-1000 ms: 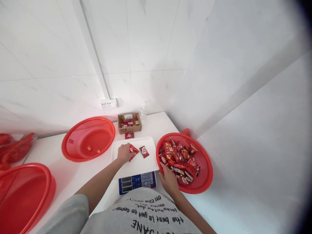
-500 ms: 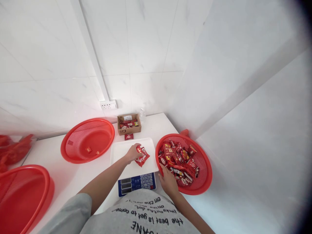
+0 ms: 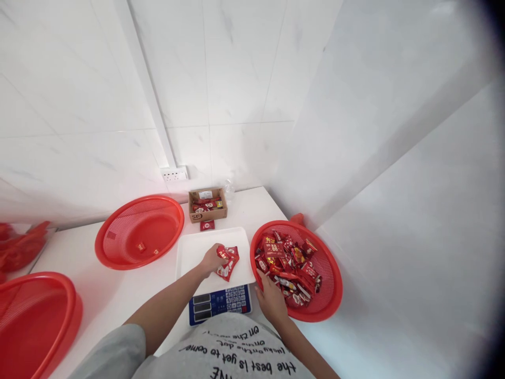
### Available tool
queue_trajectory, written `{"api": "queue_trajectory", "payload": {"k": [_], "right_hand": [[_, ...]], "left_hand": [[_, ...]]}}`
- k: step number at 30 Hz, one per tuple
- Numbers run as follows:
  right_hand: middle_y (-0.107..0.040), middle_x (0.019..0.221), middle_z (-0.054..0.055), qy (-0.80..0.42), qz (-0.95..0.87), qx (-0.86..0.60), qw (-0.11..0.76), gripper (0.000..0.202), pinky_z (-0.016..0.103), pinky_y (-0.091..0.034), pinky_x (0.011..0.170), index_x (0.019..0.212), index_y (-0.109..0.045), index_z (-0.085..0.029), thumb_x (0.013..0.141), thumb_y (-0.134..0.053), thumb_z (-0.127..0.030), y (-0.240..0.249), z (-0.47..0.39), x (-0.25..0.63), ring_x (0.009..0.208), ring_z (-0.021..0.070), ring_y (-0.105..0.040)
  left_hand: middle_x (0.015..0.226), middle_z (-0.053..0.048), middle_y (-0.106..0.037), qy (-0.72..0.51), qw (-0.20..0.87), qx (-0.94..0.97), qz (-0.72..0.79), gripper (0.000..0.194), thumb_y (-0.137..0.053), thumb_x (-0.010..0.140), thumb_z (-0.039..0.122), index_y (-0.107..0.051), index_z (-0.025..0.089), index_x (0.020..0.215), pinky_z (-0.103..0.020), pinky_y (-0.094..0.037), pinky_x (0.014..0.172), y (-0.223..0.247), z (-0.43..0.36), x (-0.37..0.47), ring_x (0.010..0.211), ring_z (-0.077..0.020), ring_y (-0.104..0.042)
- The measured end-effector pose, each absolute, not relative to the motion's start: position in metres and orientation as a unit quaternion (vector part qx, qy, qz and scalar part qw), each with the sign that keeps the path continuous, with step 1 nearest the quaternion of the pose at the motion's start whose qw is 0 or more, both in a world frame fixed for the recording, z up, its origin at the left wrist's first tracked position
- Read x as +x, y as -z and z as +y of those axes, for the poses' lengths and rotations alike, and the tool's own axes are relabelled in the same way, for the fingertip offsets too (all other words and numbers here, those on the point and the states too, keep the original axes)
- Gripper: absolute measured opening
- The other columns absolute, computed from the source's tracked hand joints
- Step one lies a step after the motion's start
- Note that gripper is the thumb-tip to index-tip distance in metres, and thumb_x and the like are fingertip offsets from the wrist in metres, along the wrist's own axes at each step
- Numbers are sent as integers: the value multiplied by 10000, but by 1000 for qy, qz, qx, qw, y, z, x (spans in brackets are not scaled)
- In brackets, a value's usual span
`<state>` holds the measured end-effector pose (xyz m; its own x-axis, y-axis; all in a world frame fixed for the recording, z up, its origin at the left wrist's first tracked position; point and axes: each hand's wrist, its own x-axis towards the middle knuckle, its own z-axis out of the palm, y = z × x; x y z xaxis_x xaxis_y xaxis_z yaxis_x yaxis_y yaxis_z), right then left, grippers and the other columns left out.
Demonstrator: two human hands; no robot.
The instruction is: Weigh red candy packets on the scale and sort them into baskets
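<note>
My left hand (image 3: 212,260) is closed on small red snack packets (image 3: 229,269) with white print, just over the white tray (image 3: 193,247) of a weighing scale. How many packets it holds is hard to make out, since they overlap. My right hand (image 3: 273,302) grips the near left rim of a red plastic basket (image 3: 335,295); its fingertips lie inside the edge. Many red snack packets (image 3: 294,263) are heaped in that basket. Below the tray shows the scale's blue keypad panel (image 3: 220,303).
An open cardboard box (image 3: 208,215) with red packets stands behind the tray, with a single red packet (image 3: 207,225) before it. Another red basket (image 3: 173,238) holds two small pieces. A third red basket (image 3: 74,310) is at the left edge. A wall (image 3: 244,79) rises behind.
My left hand has drawn slightly nearer to me, and the packets in it have turned and spread. My right hand keeps its place on the basket rim. The whole view has shifted a little.
</note>
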<state>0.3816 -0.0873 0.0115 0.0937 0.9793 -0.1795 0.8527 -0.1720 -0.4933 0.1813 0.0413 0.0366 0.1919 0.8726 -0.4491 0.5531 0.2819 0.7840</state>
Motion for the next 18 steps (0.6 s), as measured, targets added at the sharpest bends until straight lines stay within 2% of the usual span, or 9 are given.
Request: {"api": "queue_trajectory", "payload": {"k": [7, 12, 15, 18], "right_hand": [[-501, 1327, 126, -241, -632, -724, 135, 528, 335, -365, 985, 1350, -395, -115, 830, -394, -205, -9, -87, 383, 1213, 224, -467], [-491, 1335, 135, -241, -634, -724, 127, 533, 346, -363, 992, 1358, -380, -100, 837, -386, -214, -10, -88, 383, 1217, 234, -463], [-478, 1347, 135, -243, -634, -722, 131, 538, 353, -358, 1002, 1361, -373, -99, 836, -382, -217, -9, -88, 384, 1228, 234, -453], [-480, 1345, 138, -259, -631, -715, 155, 536, 362, -350, 1016, 1351, -384, -94, 833, -392, -231, -6, -87, 385, 1233, 227, -450]], "left_hand": [[895, -46, -689, -281, 570, 464, 618, 465, -711, 665, 172, -490, 178, 1074, -298, -555, 583, -61, 28, 130, 700, -194, -677], [873, -56, -659, -394, 506, 381, 666, 474, -689, 694, 153, -477, 167, 1117, -316, -566, 602, -85, 40, 70, 654, -162, -662], [998, -72, -621, -459, 423, 338, 705, 486, -666, 722, 176, -460, 181, 1163, -306, -564, 655, -96, 51, 36, 739, -156, -657], [1205, -120, -523, -488, 346, 296, 744, 668, -680, 712, 243, -341, 212, 1286, -358, -554, 740, -100, 57, 12, 947, -226, -623]]}}
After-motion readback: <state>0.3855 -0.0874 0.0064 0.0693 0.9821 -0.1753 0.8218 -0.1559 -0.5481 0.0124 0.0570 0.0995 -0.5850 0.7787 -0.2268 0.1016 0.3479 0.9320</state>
